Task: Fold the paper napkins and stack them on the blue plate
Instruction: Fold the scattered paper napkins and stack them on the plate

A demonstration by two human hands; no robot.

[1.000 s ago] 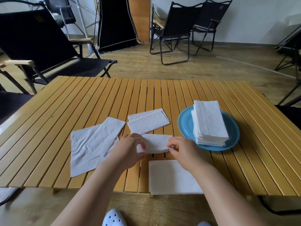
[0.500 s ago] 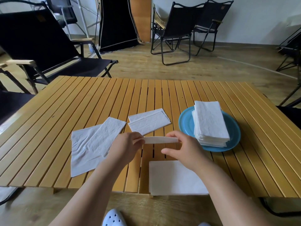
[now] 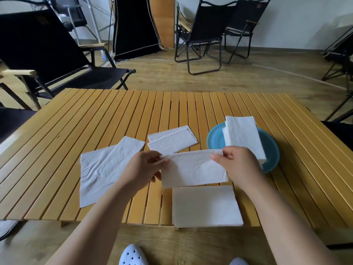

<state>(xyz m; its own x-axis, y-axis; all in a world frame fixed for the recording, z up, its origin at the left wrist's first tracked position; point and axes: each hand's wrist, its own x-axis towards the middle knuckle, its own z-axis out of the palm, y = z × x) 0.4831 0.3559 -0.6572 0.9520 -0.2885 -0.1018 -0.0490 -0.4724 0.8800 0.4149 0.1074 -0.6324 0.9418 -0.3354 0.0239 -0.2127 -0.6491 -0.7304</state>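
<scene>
A folded white napkin (image 3: 193, 169) hangs above the table's near middle, pinched at its two upper corners by my left hand (image 3: 142, 170) and my right hand (image 3: 238, 165). To the right stands the blue plate (image 3: 214, 137), which carries a tall stack of folded napkins (image 3: 243, 137). A flat pile of unfolded napkins (image 3: 206, 206) lies at the table's near edge, below the held one. Two crumpled open napkins (image 3: 104, 167) lie to the left. Another folded napkin (image 3: 172, 140) rests beyond my hands.
The slatted wooden table (image 3: 95, 115) fills the middle of the view. Black folding chairs stand at the left (image 3: 47, 54) and at the back (image 3: 200, 33). More chair frames are at the right edge. My white shoe (image 3: 132, 255) shows below the table.
The napkin was flat on the table under both hands a second ago. Both hands lifted it off the table, and it now hangs face-on between them.
</scene>
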